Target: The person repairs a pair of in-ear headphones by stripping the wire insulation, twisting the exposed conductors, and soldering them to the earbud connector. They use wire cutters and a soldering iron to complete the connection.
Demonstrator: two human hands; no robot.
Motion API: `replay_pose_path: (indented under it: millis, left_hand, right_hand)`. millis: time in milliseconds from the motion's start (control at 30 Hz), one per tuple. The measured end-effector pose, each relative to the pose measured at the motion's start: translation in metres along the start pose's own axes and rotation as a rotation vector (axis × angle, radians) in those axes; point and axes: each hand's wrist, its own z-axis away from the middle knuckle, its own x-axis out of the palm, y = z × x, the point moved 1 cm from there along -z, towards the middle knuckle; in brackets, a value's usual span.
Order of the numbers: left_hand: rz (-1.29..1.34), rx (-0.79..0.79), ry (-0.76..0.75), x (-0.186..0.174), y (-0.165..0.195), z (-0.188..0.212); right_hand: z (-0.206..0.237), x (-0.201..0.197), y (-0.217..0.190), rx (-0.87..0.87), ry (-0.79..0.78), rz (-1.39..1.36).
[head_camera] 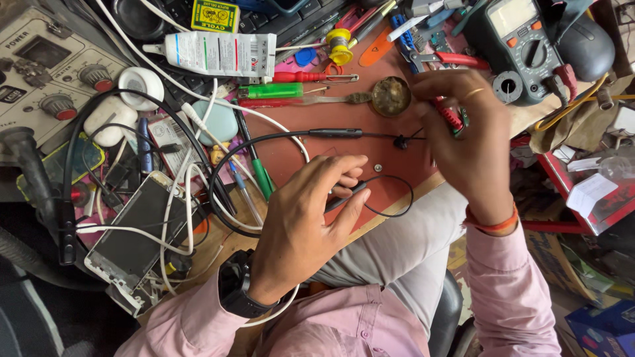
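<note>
My left hand (301, 221) pinches the black earphone cable (390, 198) against the red mat (291, 155); my right hand (463, 135) grips a red-handled tool (450, 116). A round flux tin (390, 96), green lighter (270, 91) and multimeter (522, 46) crowd close behind.

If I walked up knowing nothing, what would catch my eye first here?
Probably the two hands over the red mat at the centre. The left hand pinches a thin black cable, and the right hand grips a red-handled tool beside a round tin. Around them lies clutter: a dismantled phone at the left and a multimeter at the top right.
</note>
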Motion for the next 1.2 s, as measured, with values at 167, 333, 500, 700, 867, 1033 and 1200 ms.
replay_pose_path:
  millis: [167,333,500,700,867,1033,1200]
  left_hand:
    - [0.001,-0.004,-0.004,0.001,0.001,0.0]
    - [0.006,-0.007,0.011,0.003,0.003,-0.002]
    - [-0.004,-0.001,-0.001,0.006,0.002,-0.002]
    - [-0.012,0.001,-0.025,0.012,0.001,-0.004]
    - [-0.04,-0.022,-0.042,0.02,0.005,-0.005]
    - [-0.141,-0.029,-0.06,0.024,0.015,-0.003]
    - [-0.164,-0.057,-0.057,0.027,0.019,-0.004]
  right_hand:
    - [0.01,-0.017,0.001,0.34,0.064,-0.632]
    - [0.055,-0.051,0.005,0.362,0.302,-0.545]
    - [0.139,-0.096,0.053,0.421,0.625,-0.362]
    - [0.238,-0.14,0.115,0.659,0.8,0.185]
    - [0.255,-0.142,0.107,0.58,0.8,-0.185]
    - [0.225,-0.126,0.097,0.478,0.737,-0.874]
    - [0.211,-0.115,0.09,0.462,0.736,-1.021]
